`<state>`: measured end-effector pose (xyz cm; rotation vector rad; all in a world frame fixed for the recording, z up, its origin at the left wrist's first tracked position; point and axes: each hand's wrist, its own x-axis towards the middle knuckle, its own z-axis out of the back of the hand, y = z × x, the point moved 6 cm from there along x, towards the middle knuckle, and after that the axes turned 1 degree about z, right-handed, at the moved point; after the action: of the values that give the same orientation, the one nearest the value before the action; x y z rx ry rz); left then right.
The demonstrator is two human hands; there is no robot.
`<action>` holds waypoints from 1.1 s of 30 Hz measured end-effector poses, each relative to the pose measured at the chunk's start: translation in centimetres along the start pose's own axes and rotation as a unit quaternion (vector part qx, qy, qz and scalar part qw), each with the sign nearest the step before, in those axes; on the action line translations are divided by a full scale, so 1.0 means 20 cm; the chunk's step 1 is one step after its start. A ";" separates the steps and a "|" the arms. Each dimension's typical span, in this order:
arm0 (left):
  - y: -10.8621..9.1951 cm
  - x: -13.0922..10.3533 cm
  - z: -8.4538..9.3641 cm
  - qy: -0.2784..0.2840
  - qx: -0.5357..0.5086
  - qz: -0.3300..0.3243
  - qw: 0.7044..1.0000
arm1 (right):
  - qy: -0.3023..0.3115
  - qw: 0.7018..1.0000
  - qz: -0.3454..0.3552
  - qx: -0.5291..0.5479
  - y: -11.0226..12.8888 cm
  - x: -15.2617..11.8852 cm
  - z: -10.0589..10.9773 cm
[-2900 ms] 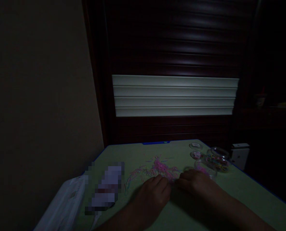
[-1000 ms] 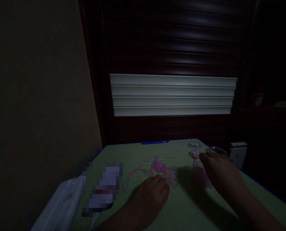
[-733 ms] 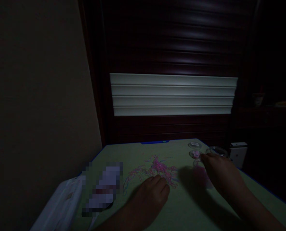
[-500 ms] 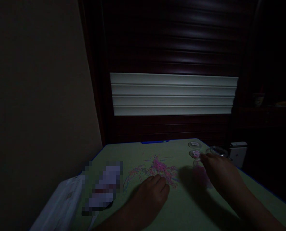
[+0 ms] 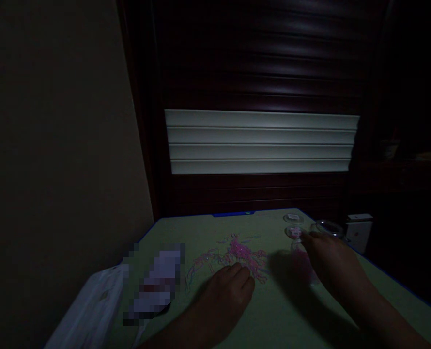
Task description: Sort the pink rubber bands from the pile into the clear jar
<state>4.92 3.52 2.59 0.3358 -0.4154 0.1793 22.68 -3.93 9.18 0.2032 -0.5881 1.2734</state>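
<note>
My left hand [image 5: 233,286] rests on the table with its fingers curled down, at the near edge of a loose pile of small pink and pastel loops [image 5: 241,251]. What its fingertips hold, if anything, is hidden. A clear jar [image 5: 302,265] with pink contents stands to the right. Over the jar's mouth is my right hand [image 5: 322,249], fingers bent and pressed together; it covers part of the jar, and I cannot see what is between the fingertips. Just behind lies a round clear lid [image 5: 294,232] with pink on it.
Another round lid [image 5: 293,218] lies farther back, near a second clear jar [image 5: 330,227]. On the left are a blurred-out object [image 5: 157,278] with a cable and a white box [image 5: 88,305]. The pale green table [image 5: 193,225] has a blue edge; the room is dark.
Hardly anything differs. Both hands stay in place, and the picture is a little darker.
</note>
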 end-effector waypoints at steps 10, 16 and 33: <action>0.01 0.01 -0.01 0.022 -0.012 0.020 0.999 | 0.022 0.992 0.100 0.072 0.18 0.01 0.03; 0.03 0.01 0.00 0.033 -0.039 0.048 0.998 | 0.046 0.969 0.207 0.127 0.33 -0.02 -0.04; 0.16 -0.01 -0.07 0.036 -0.026 0.153 0.987 | 0.091 0.947 0.261 0.161 0.38 -0.05 -0.09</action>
<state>4.47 6.97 2.14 0.2118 -0.3981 0.4776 15.98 -1.62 5.86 0.2033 -0.2728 1.8835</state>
